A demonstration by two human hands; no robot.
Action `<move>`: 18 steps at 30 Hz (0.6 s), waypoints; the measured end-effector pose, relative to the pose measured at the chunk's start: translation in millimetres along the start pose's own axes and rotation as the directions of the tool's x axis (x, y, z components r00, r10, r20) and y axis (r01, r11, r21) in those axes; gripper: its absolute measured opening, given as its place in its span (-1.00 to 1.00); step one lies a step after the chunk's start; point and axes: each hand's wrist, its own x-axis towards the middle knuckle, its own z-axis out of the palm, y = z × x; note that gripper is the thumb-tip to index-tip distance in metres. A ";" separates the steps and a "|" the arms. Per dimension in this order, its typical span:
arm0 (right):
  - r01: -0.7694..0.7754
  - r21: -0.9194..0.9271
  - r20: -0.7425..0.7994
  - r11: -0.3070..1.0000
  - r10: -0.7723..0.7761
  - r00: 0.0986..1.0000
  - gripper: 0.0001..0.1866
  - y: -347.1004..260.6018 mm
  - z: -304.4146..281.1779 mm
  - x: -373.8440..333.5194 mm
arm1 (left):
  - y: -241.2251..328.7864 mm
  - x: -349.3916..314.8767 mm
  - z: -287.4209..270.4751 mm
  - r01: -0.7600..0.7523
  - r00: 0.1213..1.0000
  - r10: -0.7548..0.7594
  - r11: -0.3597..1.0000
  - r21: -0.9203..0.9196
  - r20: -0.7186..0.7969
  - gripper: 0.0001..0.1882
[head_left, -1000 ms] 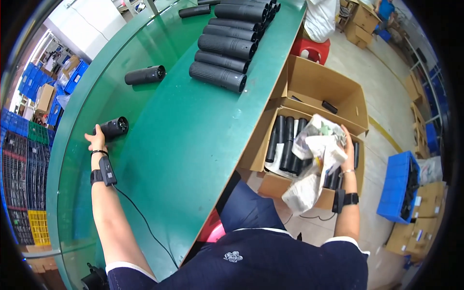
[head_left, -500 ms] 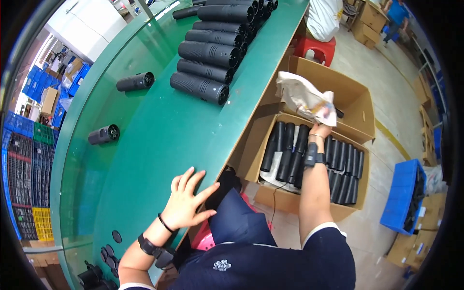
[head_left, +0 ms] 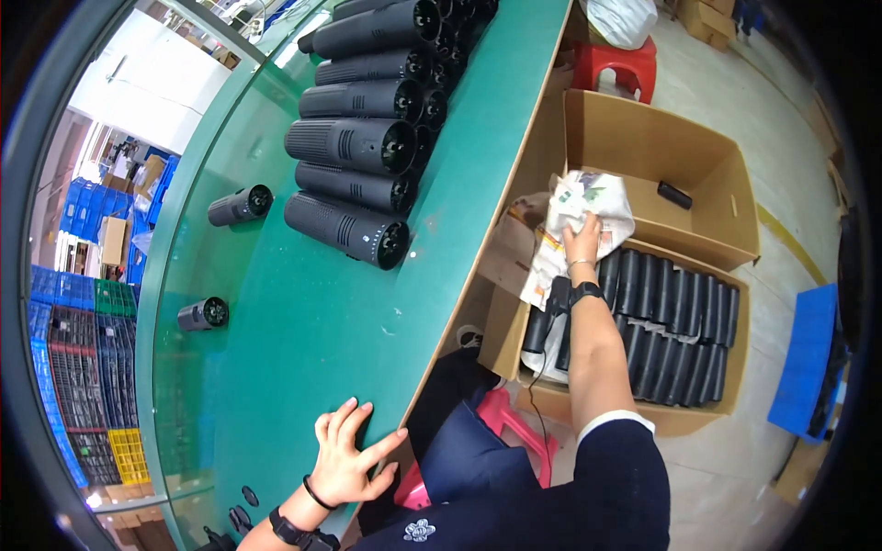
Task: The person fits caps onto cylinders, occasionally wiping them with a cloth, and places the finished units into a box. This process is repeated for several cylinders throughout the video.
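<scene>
My right hand [head_left: 582, 241] grips a crumpled white sheet with coloured print [head_left: 604, 200], perhaps paper or cloth; its fingers close on the sheet's folds. The sheet hangs over the far left part of a cardboard box [head_left: 661, 418]. Two rows of black tubes [head_left: 675, 296] lie side by side in that box, with pale lining between them; the sheet hides some. My left hand [head_left: 354, 459] rests with spread fingers on the near right edge of the green table [head_left: 340, 340], holding nothing.
A stack of ribbed black cylinders [head_left: 344, 228] lies on the table, with single ones [head_left: 241, 206] to its left. Behind the packed box, another open carton [head_left: 726, 170] holds one small black tube [head_left: 674, 195]. A red stool [head_left: 617, 69] and a blue crate [head_left: 799, 358] stand nearby.
My right hand has drawn the sheet leftward across the box, uncovering the small black tube in the far carton. The view has shifted; my left hand stays spread at the table edge.
</scene>
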 end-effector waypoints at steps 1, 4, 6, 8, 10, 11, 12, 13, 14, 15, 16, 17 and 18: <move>0.020 -0.163 0.095 0.986 -0.004 0.995 -0.52 20.2 0.2 -6.2 | -1.0 1.2 1.6 -0.009 1.000 0.009 1.000 -0.009 -0.005 -0.42; 0.076 -0.482 0.087 0.873 -0.038 0.995 -0.60 -5.7 -4.1 -11.3 | -1.6 0.7 1.4 0.015 1.000 -0.015 1.000 0.004 -0.005 -0.42; 0.073 -0.505 0.048 0.860 -0.056 0.997 -0.63 2.2 -3.2 6.5 | -2.9 2.2 3.7 -0.010 1.000 0.010 1.000 -0.001 -0.020 -0.42; 0.021 -0.563 0.390 0.826 0.243 0.888 -0.61 6.4 -3.9 32.3 | -4.6 0.4 6.2 -0.011 1.000 0.011 1.000 -0.010 -0.011 -0.43; 0.054 -0.596 0.504 0.801 0.322 0.801 -0.58 -3.9 -1.2 57.1 | -4.7 -1.4 6.0 0.030 0.999 -0.030 0.999 0.022 -0.025 -0.48; 0.093 -0.627 0.593 0.774 0.396 0.701 -0.55 -6.6 -0.2 63.3 | -4.4 -1.2 5.5 0.035 0.999 -0.034 0.999 0.018 -0.024 -0.47; 0.095 -0.624 0.596 0.775 0.394 0.700 -0.55 -2.4 6.3 62.2 | -5.1 -1.3 6.3 0.038 0.999 -0.038 0.999 0.020 -0.023 -0.47; 0.038 -0.628 0.562 0.777 0.419 0.713 -0.52 4.2 13.2 61.3 | -6.0 -1.4 8.0 0.019 0.999 -0.019 1.000 0.018 -0.026 -0.46; -0.020 -0.628 0.527 0.778 0.444 0.725 -0.49 10.3 17.7 61.9 | -6.8 -1.3 8.7 0.001 1.000 0.000 1.000 0.016 -0.030 -0.44; -0.088 -0.610 0.524 0.788 0.484 0.700 -0.43 19.1 17.0 64.8 | -7.5 0.4 8.9 0.002 0.999 -0.001 1.000 0.016 -0.033 -0.44; -0.084 -0.607 0.528 0.791 0.479 0.701 -0.43 24.5 12.6 68.0 | -7.8 1.8 10.4 -0.005 0.999 0.006 1.000 0.016 -0.036 -0.44; -0.046 -0.560 0.539 0.827 0.406 0.738 -0.48 26.5 2.8 70.7 | -7.3 1.7 10.9 -0.010 0.999 0.011 1.000 0.015 -0.035 -0.44; -0.007 -0.515 0.543 0.857 0.333 0.771 -0.53 27.7 -5.0 70.9 | -7.2 0.0 10.4 -0.006 0.999 0.007 1.000 0.015 -0.034 -0.44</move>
